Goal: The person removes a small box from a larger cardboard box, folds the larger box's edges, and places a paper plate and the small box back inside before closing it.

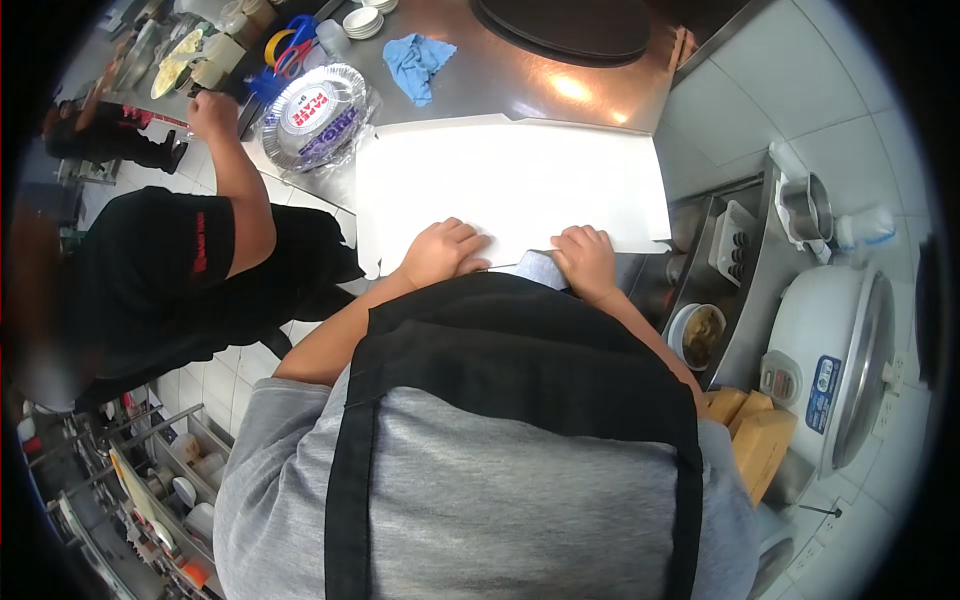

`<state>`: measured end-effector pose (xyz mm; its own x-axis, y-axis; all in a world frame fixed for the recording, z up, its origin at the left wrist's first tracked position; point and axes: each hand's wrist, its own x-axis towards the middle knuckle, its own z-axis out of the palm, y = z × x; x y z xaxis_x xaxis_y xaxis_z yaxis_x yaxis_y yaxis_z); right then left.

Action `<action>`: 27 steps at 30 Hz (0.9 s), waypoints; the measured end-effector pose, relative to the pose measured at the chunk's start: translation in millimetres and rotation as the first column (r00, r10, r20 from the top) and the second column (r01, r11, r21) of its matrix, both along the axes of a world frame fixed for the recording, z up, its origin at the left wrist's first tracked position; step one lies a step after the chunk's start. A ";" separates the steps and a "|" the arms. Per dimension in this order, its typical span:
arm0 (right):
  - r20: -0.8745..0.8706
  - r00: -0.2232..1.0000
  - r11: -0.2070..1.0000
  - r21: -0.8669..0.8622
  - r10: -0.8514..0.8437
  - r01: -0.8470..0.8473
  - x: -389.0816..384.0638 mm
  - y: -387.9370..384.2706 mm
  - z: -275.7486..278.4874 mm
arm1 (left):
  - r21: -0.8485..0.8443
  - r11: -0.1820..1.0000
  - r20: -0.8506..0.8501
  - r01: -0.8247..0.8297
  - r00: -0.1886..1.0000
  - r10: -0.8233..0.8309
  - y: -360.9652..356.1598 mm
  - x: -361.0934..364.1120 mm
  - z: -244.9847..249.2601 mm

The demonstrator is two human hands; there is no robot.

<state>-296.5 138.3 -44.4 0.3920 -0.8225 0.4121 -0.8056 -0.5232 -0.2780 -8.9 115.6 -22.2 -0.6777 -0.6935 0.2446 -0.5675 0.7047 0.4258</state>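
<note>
A large white cardboard sheet (510, 185) with folded edges lies flat on the metal counter in front of me. My left hand (445, 251) rests on its near edge, left of the middle, with the fingers curled over the board. On the same edge, further right, my right hand (586, 262) has its fingers bent over the rim. Both hands grip the board's near side, and the thumbs are partly hidden. Beyond the sheet's left corner sits a plastic-wrapped pack of paper plates (312, 112). A blue cloth (417, 66) lies behind the sheet.
A co-worker in black (160, 240) stands at the left, one arm raised near the counter. Another person (110, 135) is further back. Black round trays (565, 25) lie at the back. On the right are a white cooker (825, 350), a bowl of food (698, 335) and cardboard boxes (762, 445).
</note>
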 end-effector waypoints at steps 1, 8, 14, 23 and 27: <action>-0.007 1.000 1.000 0.019 0.012 -0.011 -0.2 -3.4 1.3 | -0.016 1.000 -0.003 -0.022 1.000 0.022 3.1 0.9 1.3; -0.056 0.990 0.984 0.129 0.132 -0.124 -3.5 -34.9 6.3 | -0.118 0.973 0.047 -0.199 0.978 0.205 3.6 -2.1 -11.5; -0.042 0.992 0.962 0.253 0.119 -0.105 2.0 -56.2 8.4 | -0.037 0.972 0.179 -0.234 0.955 0.236 -32.0 -5.5 -11.4; -0.083 0.996 0.941 0.332 -0.037 0.062 23.6 -73.5 15.1 | -0.034 0.952 0.244 -0.304 0.921 0.303 -47.2 -31.5 -27.8; 0.032 0.993 0.971 0.212 -0.116 0.107 51.0 -80.9 -9.1 | 0.145 0.842 0.249 -0.519 0.843 0.476 -58.7 -85.9 -30.6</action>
<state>-245.5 57.4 -53.5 0.2785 -0.9298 0.2409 -0.8402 -0.3573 -0.4078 -94.8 57.0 -52.8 -0.2461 -0.9686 -0.0355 -0.9040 0.2162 0.3688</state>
